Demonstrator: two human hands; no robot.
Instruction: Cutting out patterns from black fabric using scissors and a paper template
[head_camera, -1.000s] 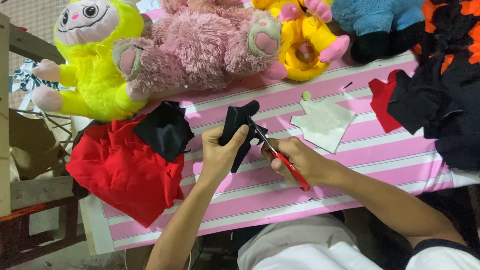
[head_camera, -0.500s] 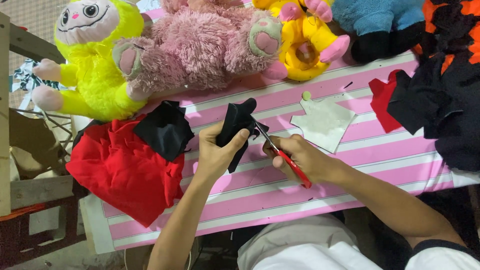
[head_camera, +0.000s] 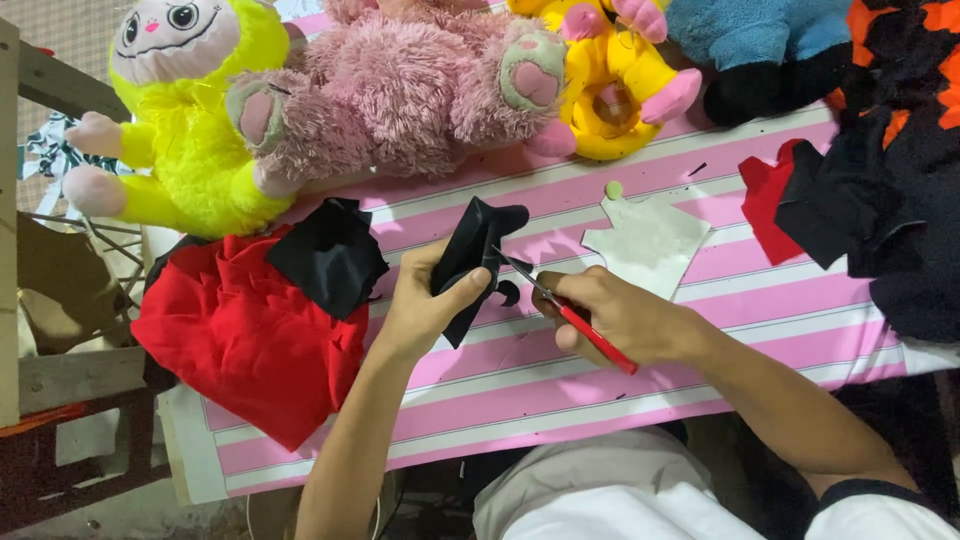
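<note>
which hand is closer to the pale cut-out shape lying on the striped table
Right. The right hand with the red-handled scissors sits just below-left of the pale cut-out; the left hand is farther left.

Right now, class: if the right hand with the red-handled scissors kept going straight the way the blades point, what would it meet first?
The right hand aims the scissors up and to the left, so they would first meet the black fabric piece that the left hand holds. The blade tips already seem to touch its edge.

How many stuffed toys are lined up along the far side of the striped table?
4 at least: a yellow plush monkey at the far left, a shaggy pink plush beside it, a yellow-and-pink plush, then a blue plush, cut off by the frame.
</note>
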